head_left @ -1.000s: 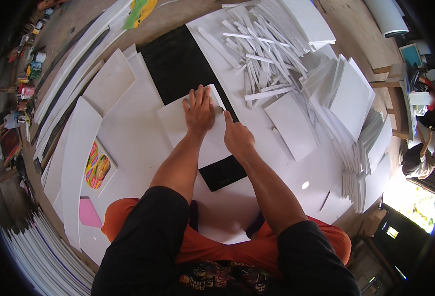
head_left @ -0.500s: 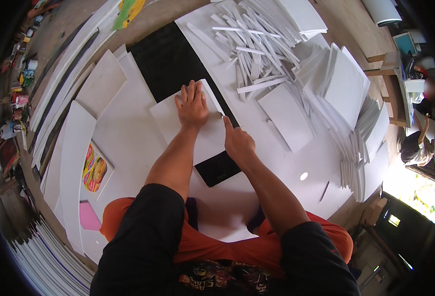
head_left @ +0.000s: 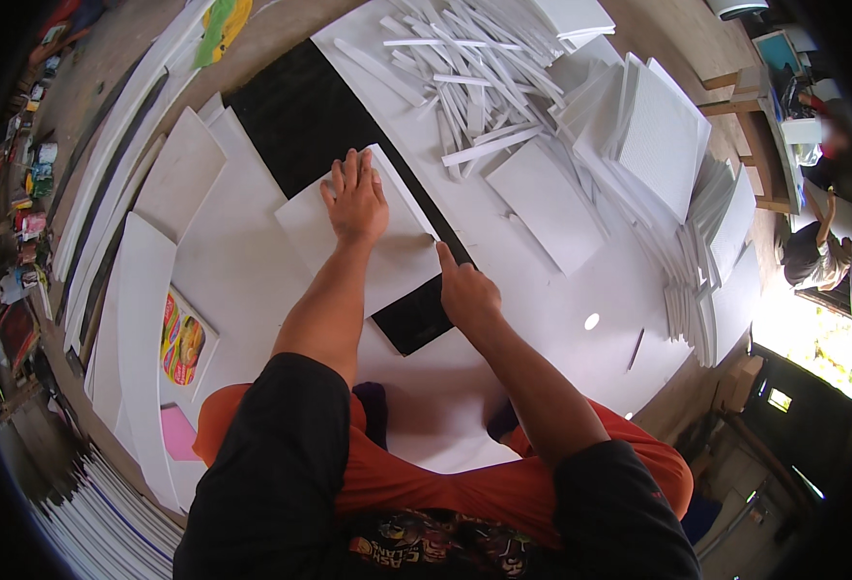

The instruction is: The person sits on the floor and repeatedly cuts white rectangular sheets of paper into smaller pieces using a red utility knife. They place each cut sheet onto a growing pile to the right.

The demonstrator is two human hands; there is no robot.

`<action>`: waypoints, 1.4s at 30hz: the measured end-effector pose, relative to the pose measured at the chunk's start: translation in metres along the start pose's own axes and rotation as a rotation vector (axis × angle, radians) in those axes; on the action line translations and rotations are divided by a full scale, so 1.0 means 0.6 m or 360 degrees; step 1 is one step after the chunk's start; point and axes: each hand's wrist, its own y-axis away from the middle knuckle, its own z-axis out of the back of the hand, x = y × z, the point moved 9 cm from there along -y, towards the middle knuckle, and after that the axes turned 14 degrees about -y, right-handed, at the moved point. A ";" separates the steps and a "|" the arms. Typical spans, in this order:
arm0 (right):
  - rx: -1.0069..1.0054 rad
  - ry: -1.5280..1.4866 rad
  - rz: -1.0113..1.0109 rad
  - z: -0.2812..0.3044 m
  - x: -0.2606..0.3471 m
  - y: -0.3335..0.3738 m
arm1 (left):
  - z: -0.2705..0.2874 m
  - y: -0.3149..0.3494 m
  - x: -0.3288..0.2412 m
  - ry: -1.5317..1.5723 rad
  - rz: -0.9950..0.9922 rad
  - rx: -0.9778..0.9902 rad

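My left hand (head_left: 358, 208) lies with fingers spread on a white rectangular board (head_left: 315, 217), pressing it down. The board rests across a long black strip (head_left: 305, 121), whose near end (head_left: 414, 317) shows below it. At the board's right edge is my right hand (head_left: 469, 293), its index finger stretched forward and the other fingers curled. Just ahead of that fingertip a small dark tip (head_left: 432, 239) sits at the board's edge. It looks like the end of a slim tool, mostly hidden by the hand.
Loose white strips (head_left: 479, 82) lie heaped at the far side. Stacked white sheets (head_left: 653, 140) lean at the right, beside a flat white panel (head_left: 548, 208). Larger boards (head_left: 179, 174) and a colourful printed panel (head_left: 184, 338) lie left. A person (head_left: 817, 256) is at far right.
The whole view has shifted, so the worktop appears farther left and up. Against the board, my right hand has drawn a little toward me along its edge. My left hand stays put.
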 end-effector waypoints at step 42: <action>-0.0468 -0.1850 0.0642 0.146 0.042 -0.113 | 0.172 0.019 0.004 0.1110 0.0123 -0.0265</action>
